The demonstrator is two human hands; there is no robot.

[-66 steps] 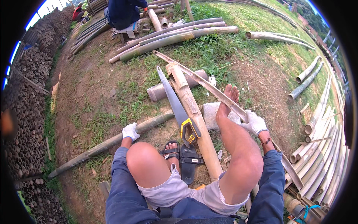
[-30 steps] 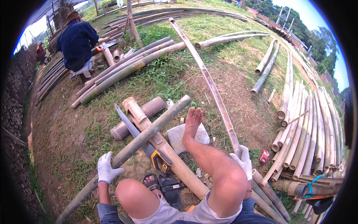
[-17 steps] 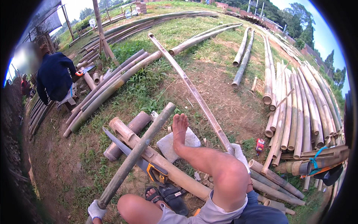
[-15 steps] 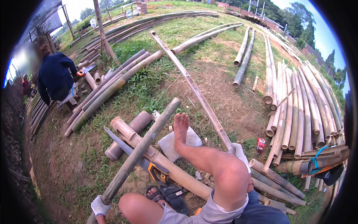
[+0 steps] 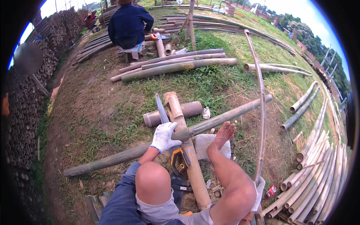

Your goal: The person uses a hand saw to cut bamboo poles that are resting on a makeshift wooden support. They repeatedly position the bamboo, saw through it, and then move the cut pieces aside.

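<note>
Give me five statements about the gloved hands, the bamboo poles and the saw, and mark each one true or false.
1. The left hand in a white glove grips the long greenish bamboo pole. True.
2. The right hand is bare. False: it wears a white glove.
3. The hand saw with the yellow-and-black handle lies beside the thick tan bamboo log. True.
4. Both feet wear boots. False: the bare foot shows.
5. The right hand holds the thin curved bamboo strip. True.

I see patchy grass and bare dirt ground (image 5: 93, 112) carrying a short bamboo log (image 5: 176, 113), loose bamboo poles (image 5: 176, 65) and a flat stone (image 5: 204, 144).
</note>
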